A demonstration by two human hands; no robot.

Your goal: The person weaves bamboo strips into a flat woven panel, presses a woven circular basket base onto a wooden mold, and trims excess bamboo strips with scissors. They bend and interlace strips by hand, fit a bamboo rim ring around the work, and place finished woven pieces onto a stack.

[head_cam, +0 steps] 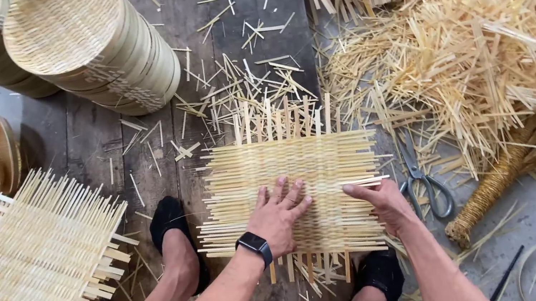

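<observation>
While stacked round woven trays (94, 45) stand empty at the far left of the plank floor (80, 135), we press our left hand (277, 215) flat, fingers spread, on a square mat of pale bamboo strips (288, 183) lying between our feet. Our right hand (381, 200) rests half-curled on its right edge, gripping nothing we can see. Scissors (424, 182) lie just beside it, below a heap of splinters (470, 58).

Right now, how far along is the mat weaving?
Done: a stack of woven mats lies beside the left leg. In hand: the left hand presses flat on a mostly woven bamboo mat, the right hand at its edge. Left: strip ends still stick out untrimmed; scissors lie untouched.
</observation>
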